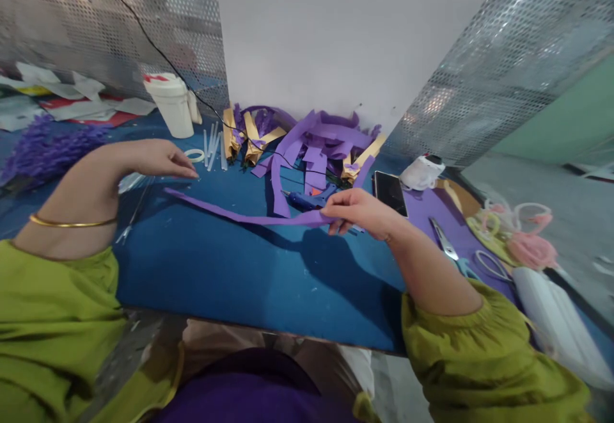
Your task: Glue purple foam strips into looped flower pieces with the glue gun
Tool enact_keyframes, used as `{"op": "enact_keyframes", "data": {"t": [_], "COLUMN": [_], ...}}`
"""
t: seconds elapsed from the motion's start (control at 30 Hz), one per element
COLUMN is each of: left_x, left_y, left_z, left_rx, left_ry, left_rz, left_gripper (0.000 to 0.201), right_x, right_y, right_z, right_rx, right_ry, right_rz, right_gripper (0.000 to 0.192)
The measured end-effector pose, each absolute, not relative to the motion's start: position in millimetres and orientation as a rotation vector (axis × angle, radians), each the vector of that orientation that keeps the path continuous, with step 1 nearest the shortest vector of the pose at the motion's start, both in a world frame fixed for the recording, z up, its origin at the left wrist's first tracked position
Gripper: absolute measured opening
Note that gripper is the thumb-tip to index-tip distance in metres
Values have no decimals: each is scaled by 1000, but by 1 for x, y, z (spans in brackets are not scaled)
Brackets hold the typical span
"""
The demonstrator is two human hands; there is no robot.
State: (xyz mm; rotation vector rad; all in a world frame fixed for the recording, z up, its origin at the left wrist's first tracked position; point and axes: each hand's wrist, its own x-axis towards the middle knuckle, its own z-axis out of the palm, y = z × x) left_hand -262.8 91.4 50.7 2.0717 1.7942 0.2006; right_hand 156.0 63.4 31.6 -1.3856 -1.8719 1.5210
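R hand (357, 210) has its grip closed on one end of a long thin purple foam strip (249, 217), pinched btwn thumb & fingertips; from the grip the strip runs away to the L, sagging low over the blue felt-like worktop (215, 276), its far tip ending just below the L hand (160, 157). L hand's grip is loose, fingers half-curled & pointing down, holding nothing; whether the fingertips touch the worktop I can't tell. Just beyond the R grip lies a blue glue gun (311, 200) w/ a black cord trailing up & away, and behind that a heap of purple foam offcuts (321, 141), curled & floppy, mixed w/ gold-coloured folded paper pieces (249, 138). To the R of the R grip, close by: a flat black phone (389, 191), glossy; further R a pair of metal scissors (448, 244) on a purple sheet, plus a second pair w/ looped handles. Just ahead of the L grip: a small white tape ring (194, 154) & a few clear glue sticks (213, 148), thin rods lying side by side. Further out from it, a white plastic jug (173, 106) w/ red on the lid, and to its L a fluffy purple pile (48, 148). Perforated metal mesh & a plain white board (336, 39) stand at the back. Nothing lies btwn the two grips except the strip itself.
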Motion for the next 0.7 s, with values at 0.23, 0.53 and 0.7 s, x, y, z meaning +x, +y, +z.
{"op": "enact_keyframes", "data": {"t": [0.23,0.53,0.7], "left_x": [-158,-113,-114], "left_y": [62,38,38], "left_z": [36,9,6], "left_rx": [2197,2299,2360], "left_ry": [1286,1258,1234], "left_rz": [221,231,206], "left_gripper": [35,29,17], "right_x": [156,184,182], "right_y": [51,108,116], "right_z": [41,-3,-19], "right_rx": [-1249,-1115,-928], "right_ry": [-2516,-2600,-2793], "right_rz": [1293,-111,-295], "right_gripper": [30,38,49]}}
